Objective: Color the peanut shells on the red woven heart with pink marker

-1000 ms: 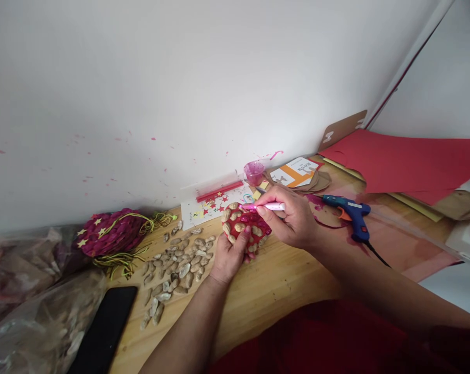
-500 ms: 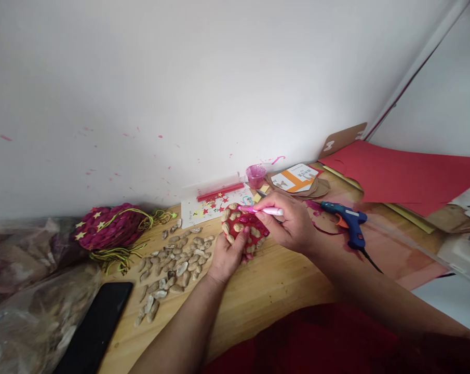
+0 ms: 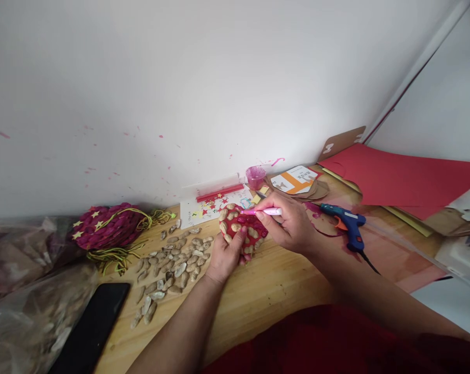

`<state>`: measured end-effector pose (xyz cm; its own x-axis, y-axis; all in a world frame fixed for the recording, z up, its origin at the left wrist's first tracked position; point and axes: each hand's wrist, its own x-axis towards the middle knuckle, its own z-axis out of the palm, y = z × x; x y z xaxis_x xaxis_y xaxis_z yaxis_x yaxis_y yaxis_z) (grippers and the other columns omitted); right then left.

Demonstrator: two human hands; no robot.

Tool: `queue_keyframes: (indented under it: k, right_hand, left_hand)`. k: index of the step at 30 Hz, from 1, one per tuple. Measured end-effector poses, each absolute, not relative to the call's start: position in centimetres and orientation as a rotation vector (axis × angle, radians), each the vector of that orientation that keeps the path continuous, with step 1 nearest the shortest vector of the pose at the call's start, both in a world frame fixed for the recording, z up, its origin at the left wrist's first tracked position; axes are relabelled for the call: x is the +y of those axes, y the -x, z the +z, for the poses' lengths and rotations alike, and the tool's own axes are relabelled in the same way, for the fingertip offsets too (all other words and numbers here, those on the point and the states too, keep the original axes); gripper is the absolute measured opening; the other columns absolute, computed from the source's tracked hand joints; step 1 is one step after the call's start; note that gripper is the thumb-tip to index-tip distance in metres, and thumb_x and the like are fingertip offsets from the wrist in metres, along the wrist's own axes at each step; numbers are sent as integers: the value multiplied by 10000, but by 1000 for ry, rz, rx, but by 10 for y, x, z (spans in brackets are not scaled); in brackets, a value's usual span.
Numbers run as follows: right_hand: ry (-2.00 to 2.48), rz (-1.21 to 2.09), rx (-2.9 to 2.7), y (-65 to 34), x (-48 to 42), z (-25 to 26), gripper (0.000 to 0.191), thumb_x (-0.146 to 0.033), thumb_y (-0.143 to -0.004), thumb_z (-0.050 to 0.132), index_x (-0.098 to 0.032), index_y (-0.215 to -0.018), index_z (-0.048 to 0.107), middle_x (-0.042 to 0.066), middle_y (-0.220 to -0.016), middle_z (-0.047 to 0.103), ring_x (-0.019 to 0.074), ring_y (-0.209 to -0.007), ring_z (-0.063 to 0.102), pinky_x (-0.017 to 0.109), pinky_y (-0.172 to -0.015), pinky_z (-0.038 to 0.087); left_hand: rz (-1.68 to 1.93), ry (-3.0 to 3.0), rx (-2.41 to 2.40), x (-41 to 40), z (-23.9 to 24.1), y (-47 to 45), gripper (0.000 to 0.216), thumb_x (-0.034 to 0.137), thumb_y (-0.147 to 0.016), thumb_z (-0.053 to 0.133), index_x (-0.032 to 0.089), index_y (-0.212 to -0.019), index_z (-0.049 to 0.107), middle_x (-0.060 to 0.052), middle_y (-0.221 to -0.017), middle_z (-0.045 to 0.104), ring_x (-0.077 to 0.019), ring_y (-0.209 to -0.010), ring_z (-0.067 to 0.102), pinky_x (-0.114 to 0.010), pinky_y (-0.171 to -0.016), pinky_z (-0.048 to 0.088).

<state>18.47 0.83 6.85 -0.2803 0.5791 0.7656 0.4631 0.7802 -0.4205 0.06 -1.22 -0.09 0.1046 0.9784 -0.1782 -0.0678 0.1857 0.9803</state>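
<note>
My left hand (image 3: 226, 255) grips a red disc (image 3: 235, 217) by its near edge, the thumb lying across its face. Peanut shells are stuck on the disc, several natural tan and some on the right side painted magenta. In my right hand (image 3: 287, 221) is a paintbrush (image 3: 272, 211) with a white and pink handle, pinched between thumb and fingers. Its pink tip is at the upper part of the disc, by the shells. Loose peanut shells (image 3: 176, 259) lie spread on the wooden table to the left. A small cup of magenta paint (image 3: 255, 177) stands behind the disc.
A blue glue gun (image 3: 347, 223) and red paper (image 3: 406, 174) are on the right. Cardboard pieces (image 3: 297, 181) lie near the wall. White paper with stars (image 3: 190, 213) is behind. At left are a phone (image 3: 92, 327), plastic bags (image 3: 36, 311) and finished magenta discs (image 3: 110, 226).
The brush tip has shifted very slightly on the disc, and the disc sits a little further left in view. Both hands keep their holds.
</note>
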Motion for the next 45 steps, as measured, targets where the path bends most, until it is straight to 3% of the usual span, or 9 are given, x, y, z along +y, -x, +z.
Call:
queue_keyframes:
  k: [4, 8, 11, 15, 17, 22, 34, 45]
  right_hand:
    - [817, 184, -1902, -186, 7, 68, 31, -206, -965, 625, -220, -943, 642, 32, -838, 710, 190, -781, 643, 353, -778, 512]
    - [910, 376, -1640, -187, 13, 63, 57, -281, -981, 632, -224, -983, 640, 11, -832, 684, 151, -677, 597, 294, -646, 480]
    - [952, 504, -1430, -194, 26, 63, 138, -369, -978, 647, -237, -971, 612, -38, -715, 633, 130, -561, 527, 257, -545, 425]
    - [1096, 411, -1407, -207, 50, 80, 200, -431, -945, 668, -233, -949, 635, -38, -705, 655, 134, -547, 521, 253, -534, 398]
    - [1242, 309, -1454, -211, 66, 92, 180, -403, -933, 661, -224, -953, 673, -32, -724, 681, 132, -548, 521, 260, -567, 405]
    - [1724, 98, -1773, -201, 111, 106, 286, -368, -1023, 510, -201, -1075, 737, 52, -979, 788, 188, -849, 677, 277, -752, 457]
    - [2023, 77, -2025, -184, 156, 93, 252, -376, -928, 653, -224, -1042, 818, 124, -1091, 802, 303, -1148, 654, 359, -901, 448]
    - [2106, 143, -1981, -178, 162, 99, 286, -498, -903, 700, -260, -965, 845, 100, -1049, 807, 300, -1136, 668, 384, -940, 455]
  left_hand:
    - [1075, -1049, 1131, -11, -5, 1, 562, 723, -794, 741, 177, -690, 652, -58, -508, 656, -173, -378, 595, -249, -345, 430]
    - [1100, -990, 1117, -8, -7, 0, 561, 717, -765, 774, 172, -736, 642, -41, -511, 655, -162, -376, 589, -234, -336, 419]
    - [1141, -937, 1087, -6, -7, -1, 571, 714, -748, 793, 165, -790, 643, -36, -549, 675, -156, -388, 600, -215, -327, 399]
    - [1161, -909, 1052, -5, -8, -1, 571, 705, -752, 798, 156, -797, 643, -32, -546, 668, -148, -396, 597, -211, -338, 404]
    - [1165, -899, 1044, -5, -8, -2, 575, 705, -740, 808, 157, -795, 642, -26, -540, 660, -147, -395, 595, -209, -338, 403]
    - [1162, -914, 1042, -5, -8, -3, 587, 708, -720, 820, 154, -776, 635, -28, -528, 655, -142, -390, 590, -205, -336, 410]
    - [1159, -903, 1064, -4, -7, -4, 611, 720, -685, 835, 145, -760, 640, -25, -527, 652, -134, -370, 582, -199, -324, 411]
    - [1157, -911, 1081, -3, -7, -4, 617, 729, -684, 827, 145, -761, 645, -30, -531, 660, -138, -369, 584, -202, -318, 407]
